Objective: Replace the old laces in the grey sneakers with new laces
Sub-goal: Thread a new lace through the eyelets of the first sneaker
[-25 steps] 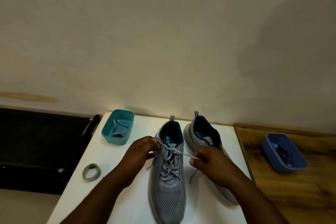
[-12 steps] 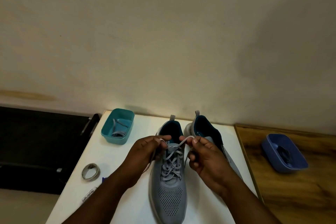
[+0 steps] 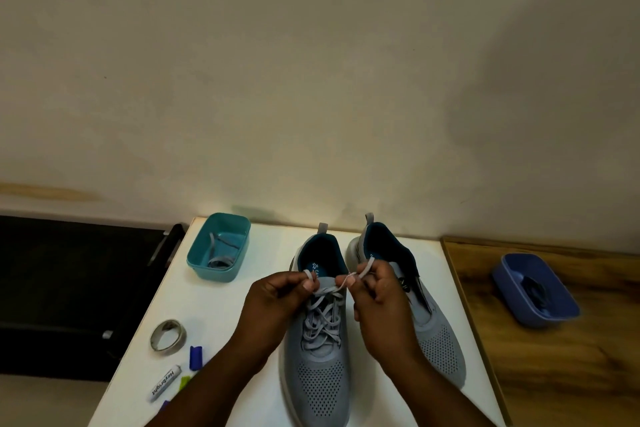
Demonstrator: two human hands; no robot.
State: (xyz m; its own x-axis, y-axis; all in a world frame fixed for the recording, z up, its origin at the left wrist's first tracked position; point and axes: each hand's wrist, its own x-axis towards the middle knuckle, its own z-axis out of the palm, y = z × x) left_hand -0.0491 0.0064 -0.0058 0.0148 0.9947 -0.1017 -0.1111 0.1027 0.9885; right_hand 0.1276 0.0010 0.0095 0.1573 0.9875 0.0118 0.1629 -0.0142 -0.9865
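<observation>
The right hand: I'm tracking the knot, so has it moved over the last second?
Yes. The right hand has shifted left and slightly away, toward the laced sneaker's collar, closing on the left hand; each pinches a lace end.

Surface: your white table [image 3: 221, 308], and a wooden top [image 3: 554, 374] beside it, right of your hands.
Under your hands: two grey sneakers [image 3: 320, 357], side by side.
Left of your left hand [image 3: 277, 302]: teal tub [image 3: 219, 270], tape ring [image 3: 168, 336], markers [image 3: 166, 383].
Far right of your right hand [image 3: 381, 305]: blue tub [image 3: 535, 289] on the wood.
</observation>
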